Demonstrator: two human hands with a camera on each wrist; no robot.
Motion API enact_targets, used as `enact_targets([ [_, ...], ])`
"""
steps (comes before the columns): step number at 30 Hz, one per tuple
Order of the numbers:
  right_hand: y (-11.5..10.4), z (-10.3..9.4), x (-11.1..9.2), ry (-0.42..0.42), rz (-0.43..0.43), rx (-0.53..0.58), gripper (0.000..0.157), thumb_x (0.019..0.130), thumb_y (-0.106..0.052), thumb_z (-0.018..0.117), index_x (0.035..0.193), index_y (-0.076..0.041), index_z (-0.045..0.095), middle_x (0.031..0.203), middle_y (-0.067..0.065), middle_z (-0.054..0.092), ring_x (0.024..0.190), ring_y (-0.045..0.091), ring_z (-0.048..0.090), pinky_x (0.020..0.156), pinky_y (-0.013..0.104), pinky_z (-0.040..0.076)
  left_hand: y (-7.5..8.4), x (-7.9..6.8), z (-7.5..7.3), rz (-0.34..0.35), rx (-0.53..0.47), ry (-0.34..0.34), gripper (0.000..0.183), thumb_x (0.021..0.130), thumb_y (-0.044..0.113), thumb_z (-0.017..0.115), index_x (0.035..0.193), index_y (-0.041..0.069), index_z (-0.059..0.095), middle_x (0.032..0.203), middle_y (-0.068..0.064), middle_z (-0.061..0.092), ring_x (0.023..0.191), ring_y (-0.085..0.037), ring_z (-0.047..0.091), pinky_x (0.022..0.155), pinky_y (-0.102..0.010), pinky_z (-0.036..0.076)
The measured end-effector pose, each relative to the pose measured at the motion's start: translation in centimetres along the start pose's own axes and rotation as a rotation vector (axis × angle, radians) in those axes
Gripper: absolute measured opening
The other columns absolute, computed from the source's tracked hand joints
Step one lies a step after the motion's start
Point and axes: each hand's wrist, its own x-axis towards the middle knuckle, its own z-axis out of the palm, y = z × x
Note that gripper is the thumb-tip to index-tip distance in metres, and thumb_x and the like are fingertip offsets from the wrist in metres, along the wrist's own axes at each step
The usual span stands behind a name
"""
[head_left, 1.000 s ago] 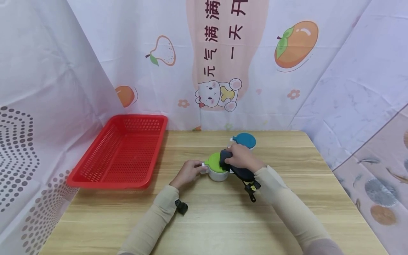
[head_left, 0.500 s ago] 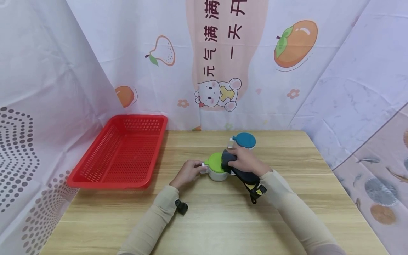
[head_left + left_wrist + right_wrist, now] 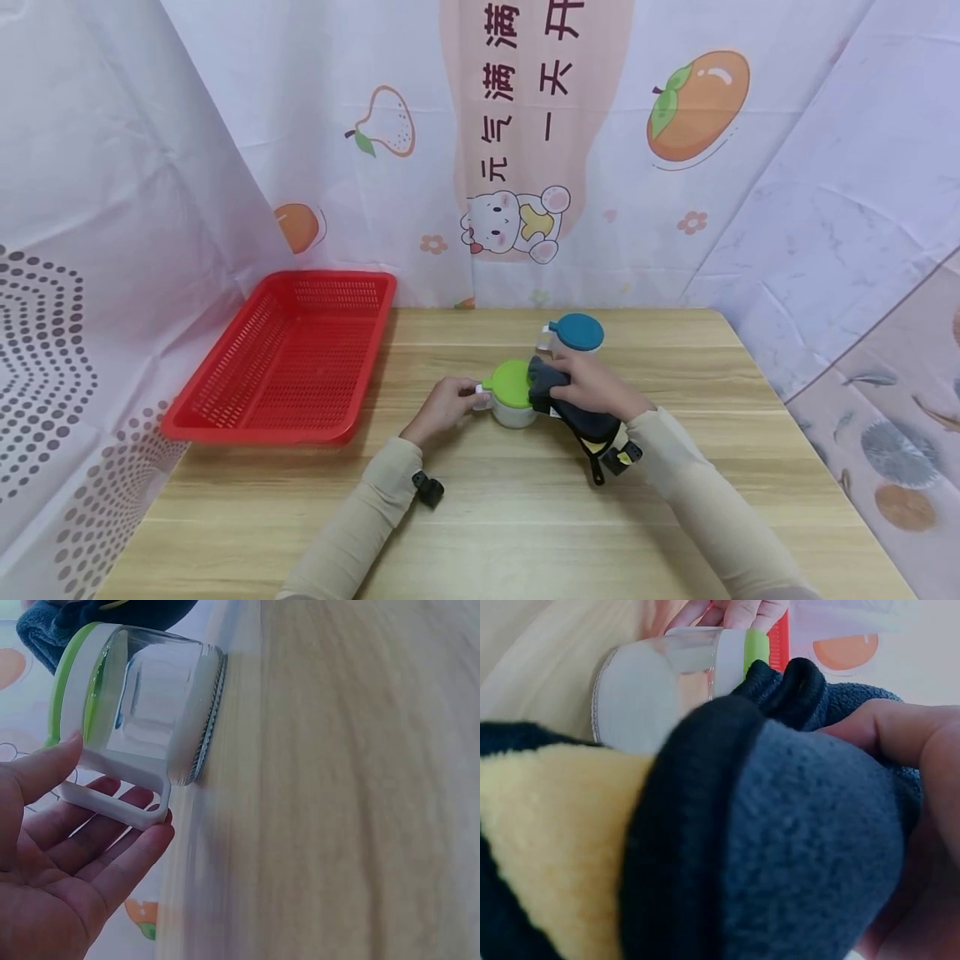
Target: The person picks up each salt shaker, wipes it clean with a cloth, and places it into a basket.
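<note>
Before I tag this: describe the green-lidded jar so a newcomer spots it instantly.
Find the red basket at the wooden table's left. Right of it, a jar stands between the left hand, which holds its white handle, and the right hand, which grips a dark cloth. Its lime-green lid sets it apart from the blue-lidded jar behind.

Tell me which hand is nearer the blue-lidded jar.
Right. The right hand is just on the near side of the blue-lidded jar; the left hand is farther left, holding the green-lidded jar.
</note>
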Motion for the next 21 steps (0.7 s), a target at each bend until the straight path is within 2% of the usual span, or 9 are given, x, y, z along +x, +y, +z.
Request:
enact_targets([
  [3, 0.2, -0.1, -0.4, -0.015, -0.006, 0.016, 0.041, 0.087, -0.01, 0.067, 0.125, 0.006, 0.062, 0.098, 0.01, 0.06, 0.068, 0.011, 0.043, 0.062, 0.025, 0.037, 0.2, -0.1, 0.1, 0.001, -0.003, 0.01, 0.02, 0.091, 0.019, 0.069, 0.103, 0.004, 0.073, 0.092, -0.006, 0.071, 0.08, -0.012, 0.058, 0.071, -0.023, 0.048],
  [10, 0.4, -0.3, -1.0, -0.018, -0.018, -0.004, 0.033, 0.086, -0.008, 0.069, 0.118, -0.001, 0.068, 0.096, 0.006, 0.06, 0.079, 0.012, 0.05, 0.067, 0.027, 0.042, 0.2, 0.0, -0.1, -0.003, -0.007, 0.008, 0.016, 0.09, 0.019, 0.069, 0.099, 0.007, 0.072, 0.09, -0.004, 0.069, 0.081, -0.012, 0.057, 0.072, -0.025, 0.048],
  [15, 0.9, -0.5, -1.7, -0.032, -0.007, 0.003, 0.036, 0.087, -0.009, 0.068, 0.122, -0.002, 0.066, 0.098, 0.005, 0.061, 0.078, 0.011, 0.049, 0.067, 0.026, 0.041, 0.3, 0.0, -0.1, 0.016, -0.011, 0.003, 0.016, 0.091, 0.018, 0.069, 0.1, 0.005, 0.072, 0.091, -0.005, 0.069, 0.082, -0.012, 0.057, 0.072, -0.025, 0.049],
  [21, 1.6, -0.6, -2.6, -0.035, -0.007, -0.002, 0.031, 0.087, -0.01, 0.069, 0.118, -0.005, 0.069, 0.091, 0.002, 0.058, 0.075, 0.012, 0.045, 0.065, 0.026, 0.036, 0.2, 0.0, 0.2, 0.019, -0.024, 0.027, 0.016, 0.09, 0.018, 0.07, 0.1, 0.006, 0.072, 0.092, -0.005, 0.07, 0.082, -0.011, 0.058, 0.074, -0.025, 0.049],
])
